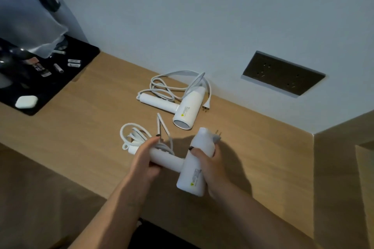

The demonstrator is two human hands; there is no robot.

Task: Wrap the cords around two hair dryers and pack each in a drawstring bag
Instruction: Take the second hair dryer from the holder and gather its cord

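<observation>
My left hand (144, 159) grips the dryer (192, 170) handle, pinching bunched cord (137, 137) against it. My right hand (210, 170) wraps the barrel, plug (217, 137) just above. Spare dryer (187, 107) lies beyond both hands, cord loose.

Held hair dryer (192, 170) before second dryer (183, 111) on the desk (81, 131), tray (66, 75) far left

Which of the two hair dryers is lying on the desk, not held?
The far hair dryer near the wall, with its cord loose. Both hands hold the near hair dryer.
</observation>
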